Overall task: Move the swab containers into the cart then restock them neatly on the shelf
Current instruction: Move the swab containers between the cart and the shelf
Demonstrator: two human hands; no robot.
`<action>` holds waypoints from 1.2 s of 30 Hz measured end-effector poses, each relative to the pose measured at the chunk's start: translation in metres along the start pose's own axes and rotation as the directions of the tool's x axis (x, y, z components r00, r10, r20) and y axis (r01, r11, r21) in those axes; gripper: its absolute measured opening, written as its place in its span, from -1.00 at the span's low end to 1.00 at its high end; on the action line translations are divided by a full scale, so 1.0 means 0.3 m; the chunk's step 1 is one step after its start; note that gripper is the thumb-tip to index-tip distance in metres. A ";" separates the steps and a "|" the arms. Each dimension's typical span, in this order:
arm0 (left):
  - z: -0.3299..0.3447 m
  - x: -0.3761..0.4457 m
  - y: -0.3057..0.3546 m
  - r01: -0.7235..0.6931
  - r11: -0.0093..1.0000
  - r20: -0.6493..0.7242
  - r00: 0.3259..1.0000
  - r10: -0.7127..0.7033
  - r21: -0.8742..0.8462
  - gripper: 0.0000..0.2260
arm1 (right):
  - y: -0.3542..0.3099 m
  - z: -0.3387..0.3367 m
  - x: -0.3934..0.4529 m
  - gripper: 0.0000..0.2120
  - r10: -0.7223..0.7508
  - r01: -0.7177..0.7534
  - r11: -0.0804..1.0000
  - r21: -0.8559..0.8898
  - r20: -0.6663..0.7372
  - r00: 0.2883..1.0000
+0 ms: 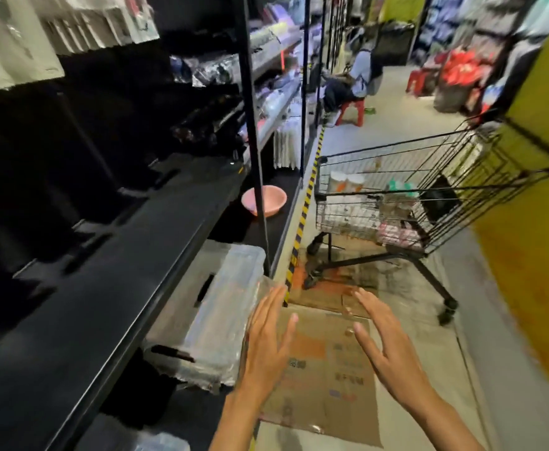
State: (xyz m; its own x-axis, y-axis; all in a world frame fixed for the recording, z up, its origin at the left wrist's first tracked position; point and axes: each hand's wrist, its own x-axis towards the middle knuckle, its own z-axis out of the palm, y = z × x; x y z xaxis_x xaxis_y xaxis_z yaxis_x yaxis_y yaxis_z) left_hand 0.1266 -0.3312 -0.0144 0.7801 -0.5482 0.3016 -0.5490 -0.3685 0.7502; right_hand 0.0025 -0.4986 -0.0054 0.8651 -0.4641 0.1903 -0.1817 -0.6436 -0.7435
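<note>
A black wire shopping cart (396, 151) stands in the aisle ahead to the right, with several swab containers (348, 183) and other packs piled inside. On my left runs a dark black shelf (110, 288), its upper board bare. My left hand (266, 346) and my right hand (387, 346) are both stretched out in front of me with straight fingers, holding nothing, above flattened cardboard (328, 362) on the floor. The picture is motion-blurred.
A clear plastic storage box (214, 310) sits on the lowest shelf level beside my left hand. A pink basin (265, 200) lies farther along. A person sits on a red stool (351, 112) down the aisle. A yellow wall (533, 255) bounds the right side.
</note>
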 end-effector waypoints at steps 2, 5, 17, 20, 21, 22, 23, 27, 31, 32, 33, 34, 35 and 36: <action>0.145 0.046 0.065 -0.007 1.000 0.053 0.999 0.008 -0.016 -0.57 | 0.117 -0.100 0.019 -0.50 0.033 -0.033 0.999 -0.014 -0.017 0.999; 0.364 0.114 0.173 -0.024 0.999 0.129 0.991 0.028 -0.030 -0.56 | 0.276 -0.243 0.040 -0.50 0.062 -0.063 0.998 -0.030 -0.027 0.998; 0.805 0.462 0.392 0.052 0.993 0.208 0.978 -0.028 -0.107 -0.60 | 0.697 -0.573 0.240 -0.62 0.296 -0.264 0.944 0.196 -0.161 0.941; 0.892 0.588 0.391 0.055 0.993 0.238 0.971 -0.029 -0.102 -0.60 | 0.771 -0.608 0.363 -0.66 0.318 -0.279 0.934 0.222 -0.162 0.934; 0.923 0.640 0.388 0.047 0.993 0.246 0.969 -0.020 -0.105 -0.61 | 0.799 -0.623 0.412 -0.67 0.319 -0.277 0.933 0.231 -0.168 0.933; 0.955 0.697 0.384 0.041 0.993 0.254 0.967 -0.013 -0.106 -0.60 | 0.826 -0.639 0.465 -0.66 0.320 -0.274 0.931 0.240 -0.178 0.931; 0.987 0.759 0.379 0.036 0.994 0.259 0.966 -0.007 -0.107 -0.57 | 0.853 -0.655 0.520 -0.65 0.320 -0.269 0.931 0.247 -0.194 0.927; 1.107 1.051 0.380 0.021 0.993 0.274 0.962 0.011 -0.113 -0.49 | 0.958 -0.739 0.765 -0.61 0.347 -0.283 0.926 0.251 -0.262 0.901; 1.199 1.339 0.409 -0.020 0.992 0.292 0.955 0.055 -0.122 -0.54 | 1.040 -0.826 1.031 -0.65 0.325 -0.273 0.941 0.200 -0.312 0.893; 1.220 1.404 0.412 -0.031 0.992 0.303 0.951 0.067 -0.120 -0.54 | 1.058 -0.843 1.096 -0.65 0.322 -0.276 0.944 0.180 -0.325 0.889; 1.241 1.468 0.413 -0.039 0.993 0.314 0.947 0.073 -0.115 -0.52 | 1.079 -0.858 1.157 -0.64 0.327 -0.283 0.943 0.174 -0.331 0.885; 1.262 1.529 0.410 -0.045 0.993 0.321 0.944 0.078 -0.108 -0.50 | 1.101 -0.871 1.214 -0.60 0.336 -0.290 0.940 0.181 -0.330 0.882; 1.284 1.585 0.408 -0.053 0.994 0.327 0.941 0.083 -0.099 -0.49 | 1.125 -0.883 1.267 -0.57 0.346 -0.297 0.936 0.189 -0.329 0.879; 1.306 1.638 0.403 -0.063 0.994 0.332 0.939 0.091 -0.093 -0.50 | 1.152 -0.893 1.317 -0.56 0.351 -0.301 0.934 0.194 -0.329 0.877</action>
State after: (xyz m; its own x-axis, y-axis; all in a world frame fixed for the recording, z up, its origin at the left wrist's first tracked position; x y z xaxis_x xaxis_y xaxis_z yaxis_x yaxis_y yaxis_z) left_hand 0.3260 -0.9394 -0.0061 0.5831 -0.7973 0.1557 -0.5668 -0.2620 0.7811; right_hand 0.1563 -1.0675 -0.0153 0.5411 -0.8329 0.1163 -0.3397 -0.3430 -0.8758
